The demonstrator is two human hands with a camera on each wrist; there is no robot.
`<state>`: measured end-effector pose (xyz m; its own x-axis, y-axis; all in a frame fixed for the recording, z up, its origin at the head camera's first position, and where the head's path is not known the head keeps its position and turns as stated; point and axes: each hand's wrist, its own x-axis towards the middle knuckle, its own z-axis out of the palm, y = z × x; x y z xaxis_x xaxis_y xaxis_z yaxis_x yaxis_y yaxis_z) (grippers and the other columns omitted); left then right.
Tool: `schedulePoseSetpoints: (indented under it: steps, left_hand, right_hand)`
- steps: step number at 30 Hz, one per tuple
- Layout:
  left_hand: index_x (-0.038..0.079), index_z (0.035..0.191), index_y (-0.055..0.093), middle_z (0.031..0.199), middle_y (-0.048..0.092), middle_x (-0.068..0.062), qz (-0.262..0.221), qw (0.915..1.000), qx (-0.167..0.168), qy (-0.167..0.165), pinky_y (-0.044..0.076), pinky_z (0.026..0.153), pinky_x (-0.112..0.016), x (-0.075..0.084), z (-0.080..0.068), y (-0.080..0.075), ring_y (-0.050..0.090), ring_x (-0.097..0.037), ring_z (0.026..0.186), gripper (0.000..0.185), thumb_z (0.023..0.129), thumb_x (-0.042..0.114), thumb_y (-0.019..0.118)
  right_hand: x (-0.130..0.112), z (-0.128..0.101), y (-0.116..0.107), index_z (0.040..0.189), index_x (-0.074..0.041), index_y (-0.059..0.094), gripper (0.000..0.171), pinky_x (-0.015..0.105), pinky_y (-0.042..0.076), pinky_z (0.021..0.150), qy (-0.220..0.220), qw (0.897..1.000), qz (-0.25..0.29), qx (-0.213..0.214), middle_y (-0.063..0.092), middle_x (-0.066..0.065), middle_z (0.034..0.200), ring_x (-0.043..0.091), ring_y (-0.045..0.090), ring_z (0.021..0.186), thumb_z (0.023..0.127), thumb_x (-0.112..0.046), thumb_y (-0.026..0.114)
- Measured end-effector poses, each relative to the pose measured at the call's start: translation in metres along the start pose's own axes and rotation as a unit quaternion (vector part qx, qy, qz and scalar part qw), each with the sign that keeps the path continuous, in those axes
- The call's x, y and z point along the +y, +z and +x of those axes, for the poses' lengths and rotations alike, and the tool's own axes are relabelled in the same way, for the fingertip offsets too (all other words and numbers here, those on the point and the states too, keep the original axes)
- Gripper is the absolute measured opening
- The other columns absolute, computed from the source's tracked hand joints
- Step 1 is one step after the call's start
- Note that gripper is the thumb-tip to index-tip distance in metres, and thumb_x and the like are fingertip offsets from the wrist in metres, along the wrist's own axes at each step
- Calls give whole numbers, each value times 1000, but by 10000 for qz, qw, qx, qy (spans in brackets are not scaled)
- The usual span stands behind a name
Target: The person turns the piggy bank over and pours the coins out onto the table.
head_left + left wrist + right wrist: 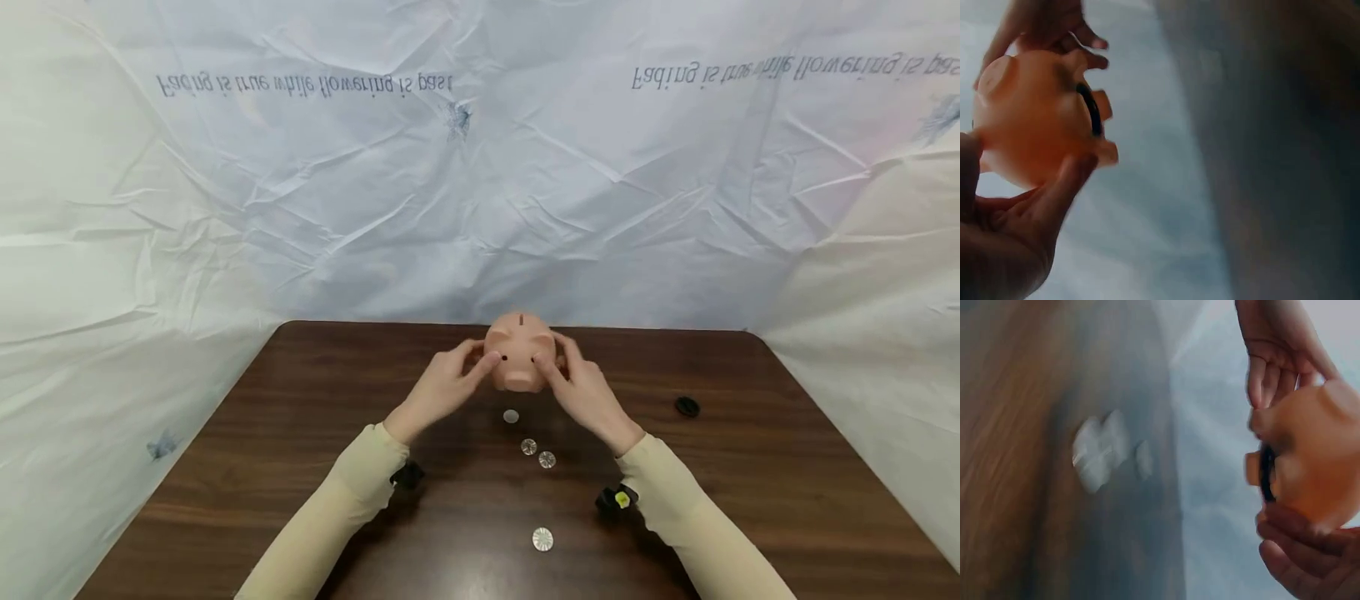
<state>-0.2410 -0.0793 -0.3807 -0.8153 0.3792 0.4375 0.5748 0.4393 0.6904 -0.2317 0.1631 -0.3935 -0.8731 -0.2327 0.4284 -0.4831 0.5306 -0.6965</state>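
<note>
A pink piggy bank (520,343) is held up over the far part of the table, its snout facing me and the coin slot on top. My left hand (447,381) grips its left side, thumb by the eye. On the opposite side my right hand (587,393) grips it too. Both wrist views show a dark ring (1090,109) on the underside between the stubby feet; whether it is an open hole is unclear. Below lie several silvery coins, among them a plain one (511,416), two side by side (528,447), and one nearer me (542,539).
A small black round cap (687,407) lies on the brown wooden table (750,483), right of my right hand. Pale printed fabric (480,208) hangs behind the table's far edge and along both sides. Dark wrist devices (611,502) sit under the sleeves.
</note>
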Motion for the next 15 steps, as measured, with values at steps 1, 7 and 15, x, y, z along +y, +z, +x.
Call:
schedulePoseSetpoints:
  steps: [1, 7, 15]
  left_hand:
    - [3, 140, 54, 104, 71, -7, -148, 9992, -163, -321, 57, 74, -32, -7, 0, 2, 69, -18, 89, 61, 104, 52, 48]
    - [10, 155, 38, 138, 60, -11, -893, 9950, -296, -347, 56, 93, -35, -14, 2, -4, 63, -25, 120, 62, 104, 40, 56]
    - [20, 157, 28, 142, 52, -14, -1855, 9778, -730, -647, 51, 102, -34, -18, 3, 4, 56, -26, 130, 66, 102, 29, 63]
  right_hand:
    - [2, 1, 2, 156, -11, 31, 70, 32, 48, 61, 321, 9992, -76, -223, 68, 6, 98, 14, 60, 70, 105, -56, 43]
    - [-2, 7, -1, 163, -17, 13, 75, 39, 53, 72, 218, 9987, 151, -428, 61, 9, 117, 21, 64, 91, 105, -45, 52]
    - [6, 7, 1, 162, -35, -3, 76, 51, 51, 99, 636, 9678, 2243, -948, 36, 21, 153, 38, 51, 131, 108, -29, 51]
